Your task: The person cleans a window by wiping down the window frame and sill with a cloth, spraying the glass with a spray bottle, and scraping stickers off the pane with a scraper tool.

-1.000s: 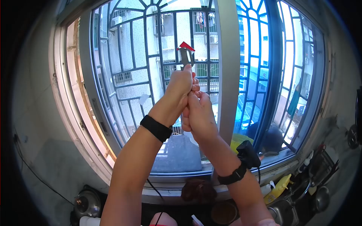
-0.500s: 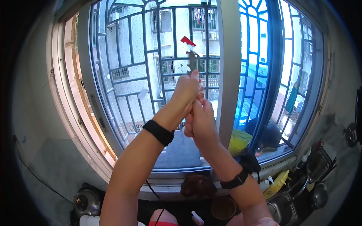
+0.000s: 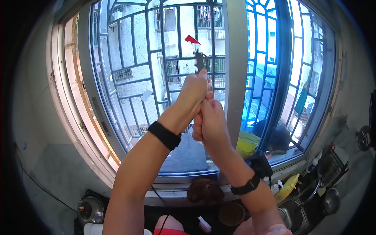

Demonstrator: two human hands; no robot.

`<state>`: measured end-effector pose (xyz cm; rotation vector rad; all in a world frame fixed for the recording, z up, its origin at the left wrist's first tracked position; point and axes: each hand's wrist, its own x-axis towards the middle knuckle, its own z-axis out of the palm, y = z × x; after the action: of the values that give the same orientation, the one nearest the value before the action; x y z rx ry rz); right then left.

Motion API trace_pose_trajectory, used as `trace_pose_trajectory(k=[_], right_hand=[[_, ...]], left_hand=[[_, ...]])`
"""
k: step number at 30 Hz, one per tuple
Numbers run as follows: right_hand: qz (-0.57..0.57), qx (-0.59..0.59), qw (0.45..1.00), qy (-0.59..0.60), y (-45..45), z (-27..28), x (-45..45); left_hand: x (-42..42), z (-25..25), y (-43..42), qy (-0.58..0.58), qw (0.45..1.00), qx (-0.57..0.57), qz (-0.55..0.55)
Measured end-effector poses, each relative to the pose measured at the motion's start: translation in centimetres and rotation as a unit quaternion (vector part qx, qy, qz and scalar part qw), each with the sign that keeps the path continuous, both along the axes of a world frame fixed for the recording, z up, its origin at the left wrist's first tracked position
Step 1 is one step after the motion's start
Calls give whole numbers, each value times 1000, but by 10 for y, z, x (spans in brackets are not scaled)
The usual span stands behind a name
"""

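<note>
My left hand (image 3: pixel 196 90) is closed around a dark, narrow tool (image 3: pixel 199 60), held upright in front of the window with the thumb along it. Its exact kind does not show clearly. Just above the tool's tip is a small red triangular piece (image 3: pixel 192 39); I cannot tell whether they touch. Directly below the left hand, my right hand (image 3: pixel 210 119) is closed, its fingers curled against the left one. Whatever the right fingers grip is hidden. Each wrist wears a black band.
Metal bars (image 3: pixel 152 58) stand behind the sliding window. A yellow-green basket (image 3: pixel 247 144) sits on the sill at right. Below are a yellow bottle (image 3: pixel 289 188), a sink (image 3: pixel 293 217), a metal pot lid (image 3: pixel 90 209) and a brown round object (image 3: pixel 205 190).
The view has shifted slightly, so the window and red piece sit a little further left and up. Both hands keep nearly the same grip and place.
</note>
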<state>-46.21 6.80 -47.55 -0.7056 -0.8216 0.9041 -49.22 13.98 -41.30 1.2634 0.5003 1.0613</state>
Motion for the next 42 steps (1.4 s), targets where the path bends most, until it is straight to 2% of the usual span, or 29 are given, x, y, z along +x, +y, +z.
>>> trace_pose_trajectory(k=[3, 4, 5, 7, 9, 15, 19, 20, 21, 23, 25, 26, 29, 30, 33, 36, 38, 39, 41, 42], right_hand=[[19, -4, 1000, -6, -2, 6, 0], [30, 5, 999, -8, 4, 16, 4], [43, 9, 999, -5, 7, 20, 6], [41, 0, 999, 0, 2, 10, 3], [34, -6, 999, 6, -13, 8, 0], [28, 8, 1000, 0, 8, 12, -1], [39, 7, 999, -6, 0, 9, -2], [46, 20, 999, -11, 6, 18, -1], [51, 33, 998, -14, 11, 24, 1], [41, 9, 999, -6, 9, 17, -1], [6, -17, 1000, 0, 0, 15, -4], [33, 5, 999, -5, -5, 4, -4], [12, 11, 999, -31, 11, 21, -6], [62, 24, 998, -16, 12, 30, -3], [23, 8, 1000, -5, 10, 19, -11], [28, 27, 999, -4, 7, 1, -9], [24, 36, 999, -8, 9, 21, -6], [30, 40, 999, -9, 11, 26, -3], [46, 33, 998, 4, 10, 24, -5], [18, 9, 1000, -15, 1, 23, -6]], left_hand=[[4, 5, 14, 4, 999, 41, 28], [5, 21, 18, -18, 1000, -18, -14], [4, 22, 17, -18, 1000, 3, -11], [3, 11, 11, -14, 999, 34, -4], [2, 4, 7, -15, 1000, -3, -7], [-2, 17, 12, -11, 1000, 26, 12], [-3, 2, 9, 2, 1000, -12, -18], [-1, 11, 10, -4, 998, 40, 41], [-2, 28, 15, -19, 999, -40, 7], [-3, 21, 19, -11, 1000, 22, 7], [-4, 8, 6, -7, 1000, 6, 6], [-5, 4, -1, -10, 1000, 0, 4], [-7, 23, 13, 10, 998, 30, 48], [-8, 34, 19, -8, 999, -40, -4], [-13, 21, 6, -6, 999, 16, 35], [-8, 5, 13, 17, 1000, 13, 17], [-4, 25, 14, 10, 998, 39, 41], [-4, 37, 18, -6, 999, -46, -3], [-8, 30, 8, 4, 1000, 16, 15], [-9, 23, 5, 6, 1000, 3, 12]])
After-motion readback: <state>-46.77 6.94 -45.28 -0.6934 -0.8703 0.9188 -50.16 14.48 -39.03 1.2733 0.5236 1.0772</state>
